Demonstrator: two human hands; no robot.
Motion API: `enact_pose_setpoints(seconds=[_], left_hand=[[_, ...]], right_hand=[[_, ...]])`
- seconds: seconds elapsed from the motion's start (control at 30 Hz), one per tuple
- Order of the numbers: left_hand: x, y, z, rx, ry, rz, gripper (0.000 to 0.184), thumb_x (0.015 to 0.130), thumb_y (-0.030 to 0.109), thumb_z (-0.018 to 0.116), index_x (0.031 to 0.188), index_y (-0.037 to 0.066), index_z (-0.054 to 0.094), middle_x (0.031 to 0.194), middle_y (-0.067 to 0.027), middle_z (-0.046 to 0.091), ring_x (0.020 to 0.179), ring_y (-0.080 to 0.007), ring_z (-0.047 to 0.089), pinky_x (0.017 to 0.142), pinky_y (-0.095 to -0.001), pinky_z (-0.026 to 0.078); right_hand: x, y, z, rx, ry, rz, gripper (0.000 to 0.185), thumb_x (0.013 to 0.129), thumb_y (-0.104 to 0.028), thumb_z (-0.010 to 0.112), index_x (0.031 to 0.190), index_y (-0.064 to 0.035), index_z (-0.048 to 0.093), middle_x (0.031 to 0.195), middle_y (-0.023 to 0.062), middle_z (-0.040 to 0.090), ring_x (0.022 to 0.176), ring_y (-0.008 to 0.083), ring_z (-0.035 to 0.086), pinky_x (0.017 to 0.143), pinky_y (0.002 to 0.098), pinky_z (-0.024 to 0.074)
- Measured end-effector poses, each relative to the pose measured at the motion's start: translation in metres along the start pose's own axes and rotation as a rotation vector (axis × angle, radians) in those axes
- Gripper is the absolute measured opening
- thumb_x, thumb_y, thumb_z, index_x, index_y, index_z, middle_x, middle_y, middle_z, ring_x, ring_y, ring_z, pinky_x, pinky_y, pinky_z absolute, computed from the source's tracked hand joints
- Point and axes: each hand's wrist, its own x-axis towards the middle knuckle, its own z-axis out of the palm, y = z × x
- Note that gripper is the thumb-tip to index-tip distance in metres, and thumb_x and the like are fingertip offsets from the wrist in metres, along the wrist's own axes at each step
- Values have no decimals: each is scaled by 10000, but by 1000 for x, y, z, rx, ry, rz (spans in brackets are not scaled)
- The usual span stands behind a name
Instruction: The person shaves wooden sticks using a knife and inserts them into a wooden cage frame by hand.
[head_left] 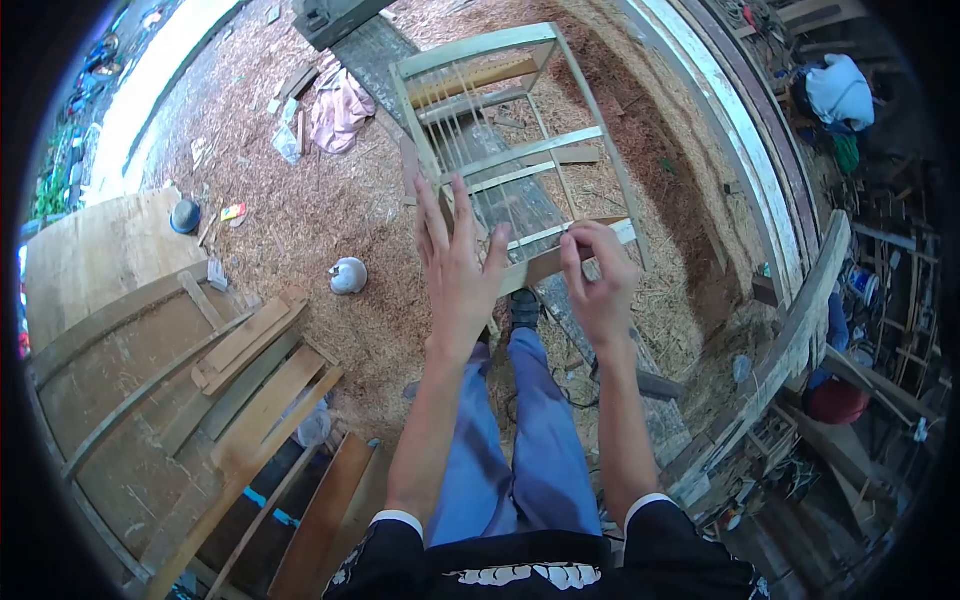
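Keeping the wood frame [480, 47] still helps, left hand [462, 285] fingers spread, right hand [607, 290] fingertips pinching something too small to tell

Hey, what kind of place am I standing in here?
It looks like a woodworking shop, probably for furniture: there's a slatted wooden frame by your hands, wood shavings over the ground, and cut boards piled at left.

the ground [290, 230] is strewn with wood shavings. on it lie a crumpled pink cloth [341, 110], a clear plastic bag [287, 143], a yellow-and-red packet [233, 212] and a rounded white object [348, 276]. a weathered plank [381, 62] runs beneath an open wooden frame [515, 154].
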Motion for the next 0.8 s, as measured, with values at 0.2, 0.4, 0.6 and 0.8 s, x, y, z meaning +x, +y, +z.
enact_pose_setpoints(seconds=[0.2,0.4,0.6,0.8], left_hand=[[-23,13,-11,-77,-131,-12,791,962,300,641,1621,166,224,1666,-257,36,1509,-475,158,1228,-501,193],[-42,34,-4,148,-61,49,744,970,287,634,1606,156,270,1656,-285,24,1507,-498,130,1230,-505,181],[-112,105,12,-40,-184,241,556,988,256,618,1478,36,474,1541,-300,339,1434,-432,351,1178,-478,290],[-261,163,95,-686,-841,-124,384,1023,151,598,1360,-31,568,1110,-153,696,985,-185,666,866,-312,531]], right_hand=[[-46,-16,-25,10,127,19,49,881,-43,714,904,-13,683,880,122,679,829,283,649,774,377,494],[-88,-13,-59,69,145,203,68,883,-77,716,897,-16,692,833,106,671,802,267,638,747,364,474],[-145,15,-112,182,278,425,101,890,-105,730,904,-9,703,838,101,680,794,243,651,747,349,484],[-233,49,-205,275,444,538,141,918,-105,734,943,30,704,888,64,694,836,134,645,764,282,508]])
